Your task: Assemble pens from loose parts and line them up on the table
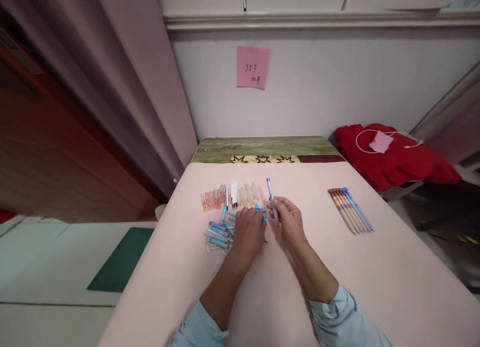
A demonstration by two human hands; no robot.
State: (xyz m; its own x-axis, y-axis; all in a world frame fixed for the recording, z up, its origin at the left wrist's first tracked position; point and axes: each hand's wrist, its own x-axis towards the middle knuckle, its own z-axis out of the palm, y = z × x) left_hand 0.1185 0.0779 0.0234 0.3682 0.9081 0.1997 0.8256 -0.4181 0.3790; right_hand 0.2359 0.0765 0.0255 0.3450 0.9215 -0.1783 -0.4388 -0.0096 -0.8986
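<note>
In my right hand point(290, 222) I hold a blue pen barrel point(270, 188), pinched between thumb and fingers and tilted nearly upright. My left hand point(249, 229) is beside it, its fingers curled down over small blue pen parts point(264, 216); what the fingertips grip is hidden. Left of that hand lies a loose pile of blue and light-blue pen parts point(217, 232), with small white pieces at its lower edge. Behind the pile stretches a row of pink clear tubes point(213, 199), white refills with dark tips point(234, 192) and pale translucent barrels point(247, 194).
Several pens with brown or blue tops point(350, 212) lie side by side on the right of the pink-covered table point(318, 272). A pink note point(253, 67) is stuck to the wall. Red cloth point(393, 162) with a white cable sits beyond the table's right edge.
</note>
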